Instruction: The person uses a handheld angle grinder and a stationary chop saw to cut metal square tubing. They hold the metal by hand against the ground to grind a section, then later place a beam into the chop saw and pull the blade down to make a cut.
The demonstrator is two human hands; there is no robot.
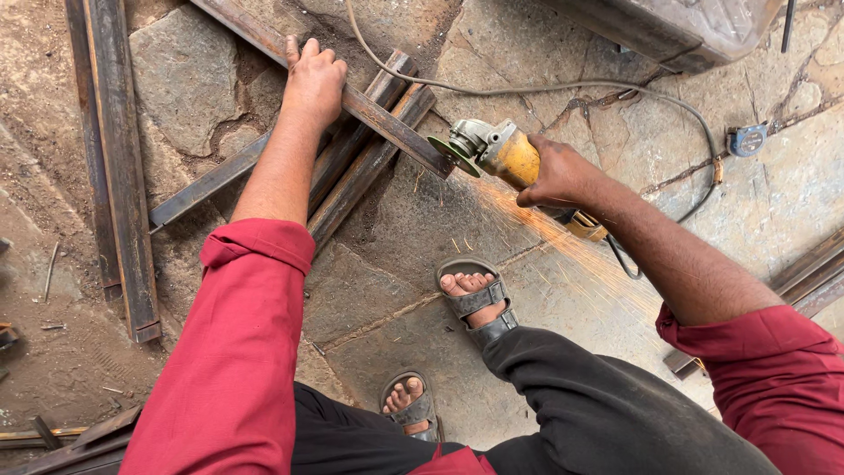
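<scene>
Steel angle bar (387, 123), far centre, laid across other bars on stone floor (396, 290): judged heavy, stiff, sharp at cut end; best held mid-length. Left hand (312, 84) pressed flat on it, fingers curled over. Right hand (558, 171) clamped round yellow angle grinder (492, 149), disc at bar end, sparks thrown near-right.

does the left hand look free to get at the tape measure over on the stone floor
Probably not as things stand: the left hand is pressing down the steel bar, and the tape measure lies far beyond the right hand and grinder.
</scene>
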